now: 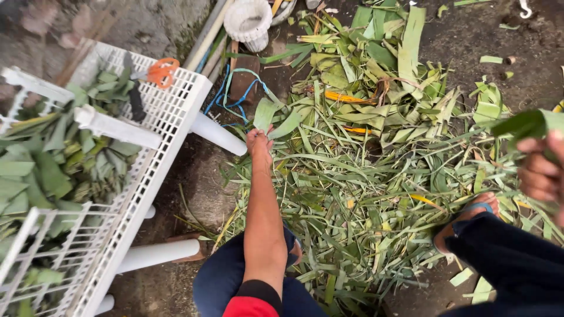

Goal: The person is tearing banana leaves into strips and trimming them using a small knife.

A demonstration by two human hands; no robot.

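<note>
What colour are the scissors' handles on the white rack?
Orange, clearest in the head view: scissors lying on the rack.

A broad green leaf strip is lying atop the heaped cuttings, its tip curling upward. A folded green leaf piece is jutting out at the frame's right edge.

My left hand reaches a leaf on the pile; my right hand holds, I think, a folded leaf.

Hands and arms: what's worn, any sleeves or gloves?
Both hands bare, no gloves. The left hand has a bare forearm with a short red sleeve edged by a black band. Of the right hand only the fingers show; no sleeve visible.
</note>
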